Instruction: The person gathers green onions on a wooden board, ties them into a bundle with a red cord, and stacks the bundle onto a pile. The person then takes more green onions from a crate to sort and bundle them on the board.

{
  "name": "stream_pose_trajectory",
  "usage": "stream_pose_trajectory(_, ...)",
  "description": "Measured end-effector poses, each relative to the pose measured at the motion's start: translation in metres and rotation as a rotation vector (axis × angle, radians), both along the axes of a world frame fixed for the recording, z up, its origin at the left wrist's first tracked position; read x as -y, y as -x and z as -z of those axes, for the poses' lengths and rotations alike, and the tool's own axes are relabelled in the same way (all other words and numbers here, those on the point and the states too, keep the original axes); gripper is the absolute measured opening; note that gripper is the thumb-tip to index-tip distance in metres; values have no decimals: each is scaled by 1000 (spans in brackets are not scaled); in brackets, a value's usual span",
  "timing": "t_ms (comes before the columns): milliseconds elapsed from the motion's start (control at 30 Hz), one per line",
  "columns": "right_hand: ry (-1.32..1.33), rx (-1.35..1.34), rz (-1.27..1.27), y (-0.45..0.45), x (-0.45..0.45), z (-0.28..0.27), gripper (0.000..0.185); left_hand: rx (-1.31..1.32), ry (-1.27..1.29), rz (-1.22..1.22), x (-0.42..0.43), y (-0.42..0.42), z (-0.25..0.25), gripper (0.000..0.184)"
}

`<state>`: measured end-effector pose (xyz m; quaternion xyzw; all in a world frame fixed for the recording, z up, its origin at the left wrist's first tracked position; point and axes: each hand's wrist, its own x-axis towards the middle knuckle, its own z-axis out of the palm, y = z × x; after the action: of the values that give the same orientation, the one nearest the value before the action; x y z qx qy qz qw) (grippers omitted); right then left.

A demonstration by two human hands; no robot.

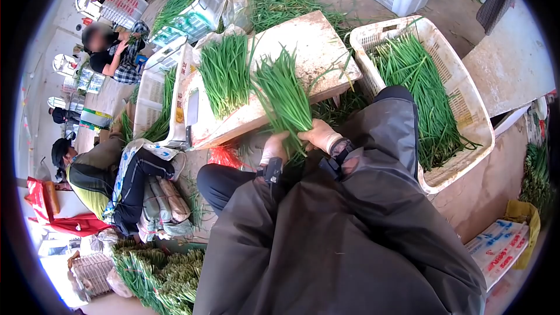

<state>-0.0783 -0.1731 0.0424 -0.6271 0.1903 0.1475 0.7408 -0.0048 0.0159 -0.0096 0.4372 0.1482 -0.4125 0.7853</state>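
Two hands, head view: I am keeping both at the near edge of the surface [309, 35], right beside each other, with dark straps [271, 172] circling my wrists.
Right hand: my right hand [322, 136] is closing around the lower end of a green bunch [286, 84].
Left hand: my left hand [273, 149] is curling in at the left side of those same stalk ends; whether it is gripping them, I cannot tell.
Green bunch: it is tilting away from me, its tips leaning over the near part of the surface and its lower ends hanging between my hands.
Second bunch: another green bundle [224, 73] is lying on the left part of the surface, just beside the one I am holding.
Cleaver: a broad blade [192, 111] is resting along the left edge, its dark handle pointing toward me.
Right crate: a whitish crate [461, 105] is standing near my right knee, holding long green stalks [414, 105].
Left crate: another crate [179, 102] is standing against the left side of the surface, also containing green stalks.
Red bag: a crumpled red bag [224, 156] is showing below the near edge.
Apron: dark brown sheeting [338, 239] is covering my lap.
Co-workers: one person [93, 181] is sitting low at my left; another [102, 64], farther off, is handling greens.
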Motion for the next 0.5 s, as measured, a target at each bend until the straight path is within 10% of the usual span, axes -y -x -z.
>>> stream_pose_trajectory(500,-2,-96,-110,4,2,-14,29,269,-117,-105,-5,-2,11,32)
